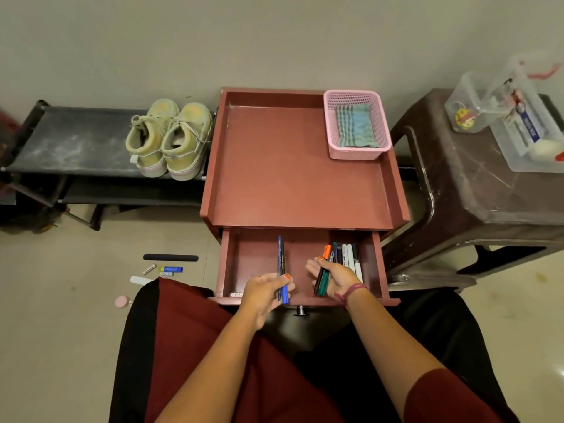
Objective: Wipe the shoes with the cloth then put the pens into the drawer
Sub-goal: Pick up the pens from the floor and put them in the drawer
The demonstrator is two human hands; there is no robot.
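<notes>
The blue pen (281, 267) stood pinched in the left hand (267, 290), its length pointing toward 12 o'clock over the open drawer (256, 254). At 3 o'clock from it, the right hand (334, 277) lay palm up and loosely curled around a green marker (324, 280) and a dark pen beside it, with an orange cap (327, 251) showing just past the fingers. Just beyond that hand, more markers (351, 259) rested in a row along the drawer's right side, so part of the stowing looked done, while the pens in both hands were not yet released.

Up at 12 o'clock on the red worktop (274, 166), the striped cloth (355, 126) lay folded in the pink basket (335, 96). At 10 o'clock, the pair of shoes (171, 138) sat side by side on a dark shoe rack (76, 141), touching each other. The cloth lying back in its basket suggested the wiping was finished, though the shoes' cleanliness could not be judged.

At 9 o'clock on the floor (91, 270), a few small items lay scattered, among them a black bar (171, 257). A brown stool (488, 184) stood at 2 o'clock, carrying clear plastic boxes (531, 123).
</notes>
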